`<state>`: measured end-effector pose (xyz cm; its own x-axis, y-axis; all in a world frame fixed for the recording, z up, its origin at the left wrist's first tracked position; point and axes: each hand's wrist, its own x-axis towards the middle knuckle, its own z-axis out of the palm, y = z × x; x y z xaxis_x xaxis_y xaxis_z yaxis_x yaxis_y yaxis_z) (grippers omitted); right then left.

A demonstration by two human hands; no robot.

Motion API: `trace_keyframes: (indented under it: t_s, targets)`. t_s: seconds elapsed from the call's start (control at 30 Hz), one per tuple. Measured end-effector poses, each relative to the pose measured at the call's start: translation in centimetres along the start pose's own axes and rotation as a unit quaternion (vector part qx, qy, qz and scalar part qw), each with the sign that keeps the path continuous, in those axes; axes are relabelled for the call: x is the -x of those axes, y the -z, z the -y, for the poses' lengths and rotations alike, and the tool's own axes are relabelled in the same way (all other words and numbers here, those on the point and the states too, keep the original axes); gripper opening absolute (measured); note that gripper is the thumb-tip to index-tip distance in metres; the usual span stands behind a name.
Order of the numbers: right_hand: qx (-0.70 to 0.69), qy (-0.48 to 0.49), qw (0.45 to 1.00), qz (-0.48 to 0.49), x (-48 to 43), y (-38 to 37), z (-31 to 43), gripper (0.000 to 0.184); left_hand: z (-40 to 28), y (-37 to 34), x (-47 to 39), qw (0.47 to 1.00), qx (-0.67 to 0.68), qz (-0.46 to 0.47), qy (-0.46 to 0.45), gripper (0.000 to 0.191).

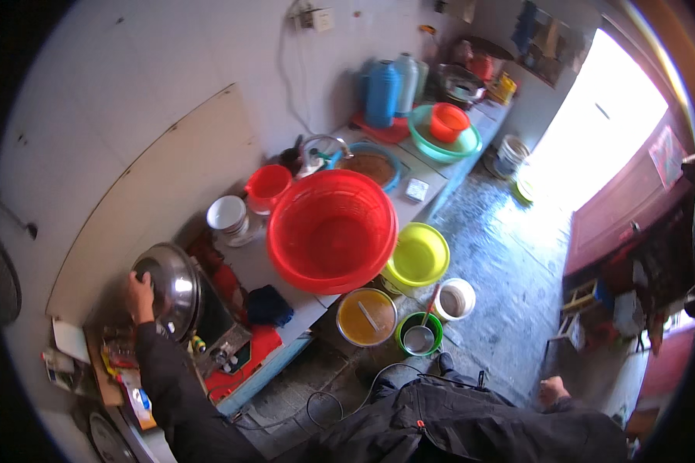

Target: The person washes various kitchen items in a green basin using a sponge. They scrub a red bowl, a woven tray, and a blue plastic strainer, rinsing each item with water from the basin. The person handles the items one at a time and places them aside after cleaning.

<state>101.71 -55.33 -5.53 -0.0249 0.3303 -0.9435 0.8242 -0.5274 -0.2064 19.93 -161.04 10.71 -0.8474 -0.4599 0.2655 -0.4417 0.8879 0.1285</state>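
Observation:
At the left, my left hand point(141, 296) grips the knob of a domed metal pot lid point(175, 286), which sits tilted on a pan over a gas stove point(221, 346). My right hand point(553, 391) hangs at my right side, away from the counter, with its fingers curled; no object shows in it. A large red plastic basin point(333, 231) stands at the counter's middle. Left of it are a small red pot-shaped container point(269, 186), stacked white bowls point(227, 214) and a dark cloth point(269, 306).
On the floor stand a yellow-green basin point(419, 255), a bucket with an orange-yellow lid point(366, 318), a green bucket with a ladle point(419, 339) and a white bucket point(455, 299). A black cable point(324, 393) loops near my feet. Blue thermos flasks point(383, 92) stand farther back.

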Motion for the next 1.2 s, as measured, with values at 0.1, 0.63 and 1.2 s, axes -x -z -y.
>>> trace_keyframes:
  t_s: [0.1, 0.63, 1.2]
  targets:
    - [0.072, 0.041, 0.98, -0.183, 1.3, -1.2, -1.0, 0.014, 1.0, -0.5, -0.6, 1.0, 0.004, 0.002, 0.017, 0.053]
    - [0.085, 0.071, 0.986, -0.125, -10.9, 6.8, 2.3, 0.026, -5.7, 20.0, 10.6, 0.975, 0.045, -0.216, -0.018, 0.056]
    - [0.385, 0.291, 0.831, -0.276, -21.9, 33.6, 14.9, 0.067, -54.0, 28.7, 34.9, 0.937, 0.206, -0.181, -0.215, 0.053]
